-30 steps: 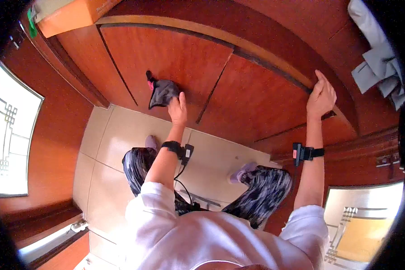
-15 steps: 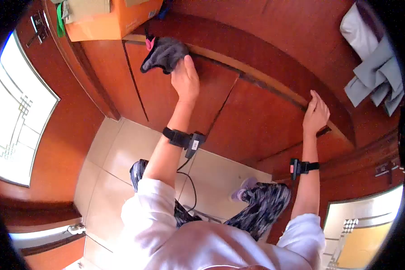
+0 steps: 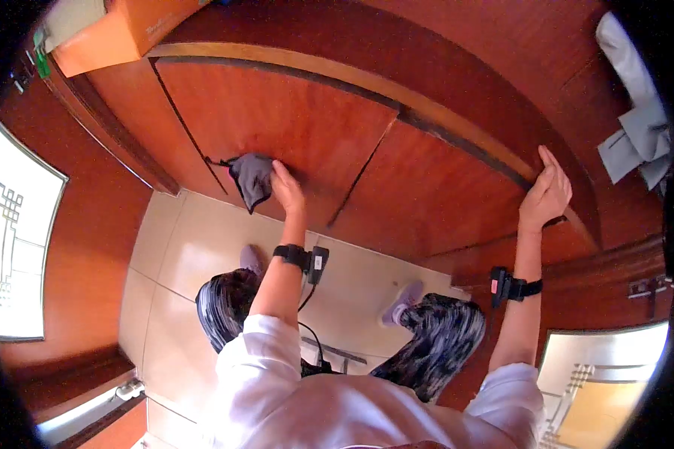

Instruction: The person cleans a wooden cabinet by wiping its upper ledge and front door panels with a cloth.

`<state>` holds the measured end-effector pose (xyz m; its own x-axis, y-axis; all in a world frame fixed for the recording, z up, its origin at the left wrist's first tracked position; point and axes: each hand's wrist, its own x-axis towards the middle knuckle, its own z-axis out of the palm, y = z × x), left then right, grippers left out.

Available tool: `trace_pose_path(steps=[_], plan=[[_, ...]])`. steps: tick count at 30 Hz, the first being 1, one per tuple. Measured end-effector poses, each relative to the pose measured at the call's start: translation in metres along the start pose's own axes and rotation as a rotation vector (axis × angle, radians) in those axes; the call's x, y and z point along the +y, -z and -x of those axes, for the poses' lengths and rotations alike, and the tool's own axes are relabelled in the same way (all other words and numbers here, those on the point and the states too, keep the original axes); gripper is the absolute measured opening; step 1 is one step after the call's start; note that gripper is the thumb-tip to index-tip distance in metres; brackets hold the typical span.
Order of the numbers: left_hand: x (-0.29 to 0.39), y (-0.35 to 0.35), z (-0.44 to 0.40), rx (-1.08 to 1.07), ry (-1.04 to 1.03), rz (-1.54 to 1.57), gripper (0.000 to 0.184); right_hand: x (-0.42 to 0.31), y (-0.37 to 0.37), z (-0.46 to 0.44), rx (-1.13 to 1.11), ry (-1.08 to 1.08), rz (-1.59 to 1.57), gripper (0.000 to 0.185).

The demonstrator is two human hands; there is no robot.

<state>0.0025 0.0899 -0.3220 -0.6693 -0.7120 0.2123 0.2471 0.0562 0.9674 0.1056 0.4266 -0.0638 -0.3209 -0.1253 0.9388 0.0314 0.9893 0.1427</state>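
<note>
My left hand [image 3: 288,188] is closed on a dark grey cloth [image 3: 253,179] with a bit of pink at its edge. The cloth lies against the lower part of a reddish-brown wooden cabinet door [image 3: 266,112]. At the right, my right hand [image 3: 547,198] rests on the light wooden edge [image 3: 464,127] of the cabinet top, fingers stretched out and nothing held in them. Both wrists carry black strapped devices.
An orange box [image 3: 112,41] stands on the cabinet top at the upper left. Grey and white cloth [image 3: 640,135] lies at the upper right. Below are a tiled floor [image 3: 172,254] and my legs. Paned glass [image 3: 19,239] is at the left.
My left hand has moved the cloth down from the cabinet's top edge to the lower door face. The right hand stays at the edge, and the view has shifted slightly.
</note>
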Motion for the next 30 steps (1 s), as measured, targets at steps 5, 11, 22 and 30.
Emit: trace_pose_path(steps=[5, 11, 22, 30], plan=[[-0.058, 0.004, -0.041, 0.107, 0.367, 0.103, 0.072, 0.006, 0.000, 0.001, -0.019, -0.008, -0.029, 0.043], [0.057, 0.009, -0.091, 0.077, 0.377, 0.244, 0.076, 0.004, 0.003, 0.000, -0.022, -0.015, 0.006, 0.040], [0.164, 0.004, -0.136, 0.014, -0.485, 0.152, 0.062, 0.004, 0.003, 0.002, -0.044, -0.029, 0.021, 0.037], [0.025, 0.025, -0.054, -0.123, -0.491, -0.349, 0.057, 0.004, -0.004, 0.001, 0.027, 0.015, -0.084, 0.043]])
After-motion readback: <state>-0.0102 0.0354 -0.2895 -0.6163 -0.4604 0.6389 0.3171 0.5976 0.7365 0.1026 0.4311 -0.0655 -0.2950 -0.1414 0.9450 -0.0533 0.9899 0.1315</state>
